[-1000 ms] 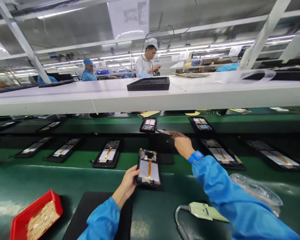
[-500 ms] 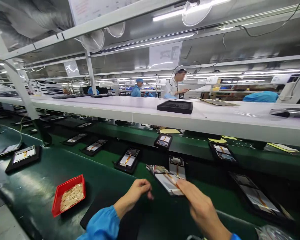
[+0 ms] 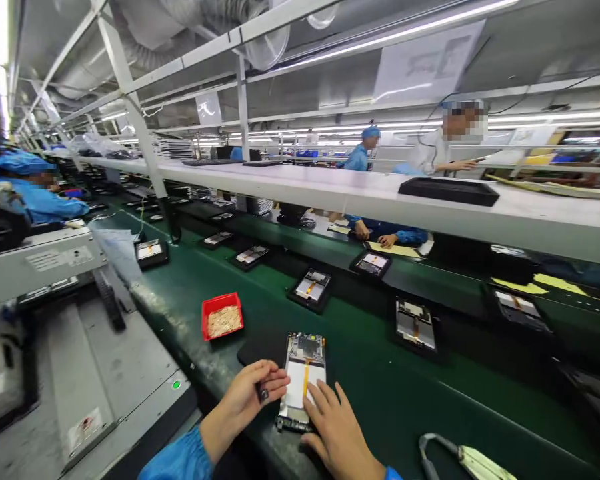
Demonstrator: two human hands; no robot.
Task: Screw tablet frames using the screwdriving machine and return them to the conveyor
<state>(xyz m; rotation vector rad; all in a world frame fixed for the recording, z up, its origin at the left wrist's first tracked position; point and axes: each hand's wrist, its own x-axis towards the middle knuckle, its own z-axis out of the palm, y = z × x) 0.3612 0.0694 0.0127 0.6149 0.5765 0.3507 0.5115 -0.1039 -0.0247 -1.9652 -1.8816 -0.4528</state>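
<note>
- Where the row began at the far left, a co-worker (image 3: 33,193) in a blue cap and smock bent low behind a grey machine housing (image 3: 45,260).
- A red tray (image 3: 222,297) sat on the green belt (image 3: 380,380), holding a heap of pale, flaky pieces too small to identify.
- The left hand (image 3: 240,400) pinched a small dark part (image 3: 264,393) between thumb and finger, just beside the phone (image 3: 303,383).
- The phone lay flat at the belt's edge, partly over a black mat (image 3: 257,350). It was open, with a bare circuit board at the top and a thin orange ribbon running down a smooth, pale panel.
- The right hand (image 3: 337,433) spread its fingers (image 3: 320,400) over the phone's lower part, apart from the left hand. A light, flat press looked best here, with the fingertips kept off the delicate ribbon.
- Farther along, a black tray (image 3: 310,308) carried a similar phone.
- Beyond the belt ran a white shelf (image 3: 380,190) bearing a black tray (image 3: 449,191), with a person (image 3: 430,150) in white behind it.
- At the lower right lay a pale green clip (image 3: 473,461) on a grey cord.
</note>
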